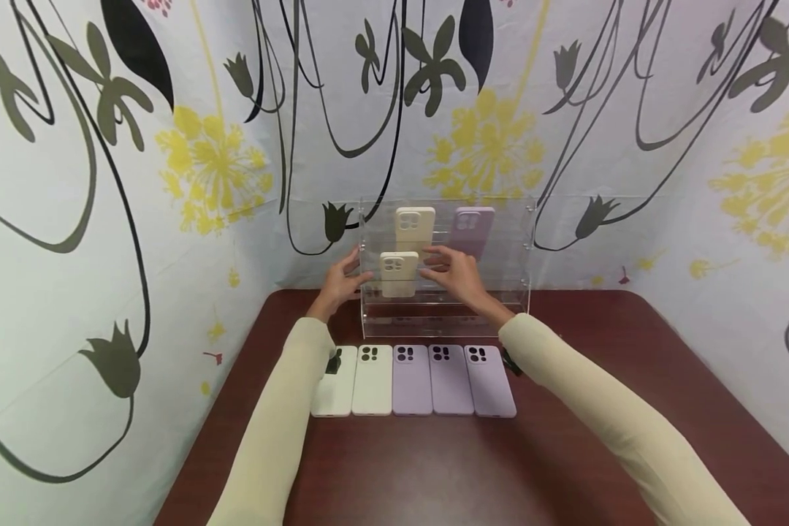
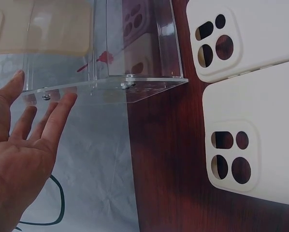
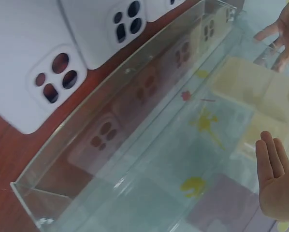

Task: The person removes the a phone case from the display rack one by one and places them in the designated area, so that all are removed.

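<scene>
A clear acrylic tiered stand (image 1: pixel 513 248) sits at the back of the table. Its top tier holds a cream phone case (image 1: pixel 414 225) and a purple case (image 1: pixel 473 228); a second cream case (image 1: pixel 399 274) leans on the tier below. My left hand (image 1: pixel 345 279) is open, its straight fingers (image 2: pixel 55 118) at the stand's left side panel (image 2: pixel 110 87). Just right of the lower cream case, my right hand (image 1: pixel 443 270) is open with its fingers (image 3: pixel 272 162) straight and holding nothing. I cannot tell whether it touches the case.
Five cases lie in a row on the dark red-brown table (image 1: pixel 434 467) in front of the stand: two cream (image 1: pixel 372 381) on the left and three purple (image 1: pixel 448 380) on the right. Flower-patterned cloth walls (image 1: pixel 105 219) close in the left, back and right.
</scene>
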A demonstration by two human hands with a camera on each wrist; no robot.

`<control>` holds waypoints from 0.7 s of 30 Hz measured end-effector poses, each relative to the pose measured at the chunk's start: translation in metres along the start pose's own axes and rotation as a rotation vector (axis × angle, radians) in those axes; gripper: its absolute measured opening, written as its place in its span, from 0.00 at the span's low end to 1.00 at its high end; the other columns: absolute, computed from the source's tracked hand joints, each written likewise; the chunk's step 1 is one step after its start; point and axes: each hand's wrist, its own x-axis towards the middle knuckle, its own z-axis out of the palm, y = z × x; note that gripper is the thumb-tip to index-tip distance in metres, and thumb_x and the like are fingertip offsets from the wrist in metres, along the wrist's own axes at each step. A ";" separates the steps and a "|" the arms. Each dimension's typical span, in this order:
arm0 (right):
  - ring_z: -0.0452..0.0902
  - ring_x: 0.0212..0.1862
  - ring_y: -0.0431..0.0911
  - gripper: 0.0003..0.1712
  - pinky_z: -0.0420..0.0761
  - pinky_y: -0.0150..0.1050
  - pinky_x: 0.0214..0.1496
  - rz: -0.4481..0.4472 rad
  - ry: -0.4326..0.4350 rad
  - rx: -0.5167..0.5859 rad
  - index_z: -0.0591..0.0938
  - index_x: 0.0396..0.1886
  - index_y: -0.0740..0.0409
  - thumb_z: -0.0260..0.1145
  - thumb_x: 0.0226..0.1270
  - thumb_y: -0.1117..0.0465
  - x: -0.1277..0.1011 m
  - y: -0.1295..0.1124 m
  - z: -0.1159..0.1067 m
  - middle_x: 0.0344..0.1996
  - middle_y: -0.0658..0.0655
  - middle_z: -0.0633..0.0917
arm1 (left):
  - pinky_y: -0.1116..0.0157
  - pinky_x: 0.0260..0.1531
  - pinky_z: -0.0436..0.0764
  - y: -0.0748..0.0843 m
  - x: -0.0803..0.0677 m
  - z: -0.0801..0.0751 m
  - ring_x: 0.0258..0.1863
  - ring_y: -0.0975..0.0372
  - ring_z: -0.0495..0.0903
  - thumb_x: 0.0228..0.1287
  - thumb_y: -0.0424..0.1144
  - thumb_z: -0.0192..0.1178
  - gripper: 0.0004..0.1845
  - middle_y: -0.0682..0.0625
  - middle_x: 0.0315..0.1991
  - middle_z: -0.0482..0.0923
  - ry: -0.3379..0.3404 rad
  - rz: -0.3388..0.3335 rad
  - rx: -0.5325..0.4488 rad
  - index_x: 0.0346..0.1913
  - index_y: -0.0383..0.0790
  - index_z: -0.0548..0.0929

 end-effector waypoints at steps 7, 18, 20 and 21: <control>0.89 0.51 0.56 0.28 0.89 0.48 0.53 -0.022 0.013 0.013 0.82 0.68 0.55 0.75 0.68 0.62 0.010 -0.009 0.008 0.55 0.64 0.88 | 0.41 0.60 0.81 0.001 0.004 0.002 0.70 0.43 0.73 0.74 0.36 0.65 0.41 0.43 0.80 0.61 -0.004 0.012 -0.022 0.82 0.65 0.59; 0.90 0.48 0.56 0.19 0.90 0.50 0.51 -0.028 0.057 0.024 0.87 0.58 0.58 0.75 0.68 0.65 0.017 -0.012 0.021 0.49 0.65 0.89 | 0.47 0.58 0.84 0.003 -0.002 0.002 0.67 0.45 0.76 0.75 0.36 0.64 0.40 0.43 0.80 0.62 0.013 0.006 0.002 0.81 0.66 0.60; 0.90 0.47 0.55 0.18 0.90 0.49 0.50 -0.035 0.066 0.018 0.87 0.57 0.58 0.75 0.68 0.65 0.019 -0.012 0.022 0.47 0.64 0.90 | 0.46 0.58 0.84 0.003 -0.003 0.002 0.68 0.44 0.76 0.75 0.36 0.64 0.40 0.43 0.80 0.61 0.011 0.009 0.009 0.82 0.65 0.60; 0.90 0.47 0.55 0.18 0.90 0.49 0.50 -0.043 0.068 0.010 0.88 0.57 0.58 0.75 0.69 0.65 0.020 -0.013 0.022 0.47 0.64 0.90 | 0.45 0.58 0.84 0.003 -0.004 0.001 0.68 0.44 0.76 0.75 0.36 0.64 0.40 0.42 0.80 0.61 0.010 0.011 0.011 0.82 0.64 0.59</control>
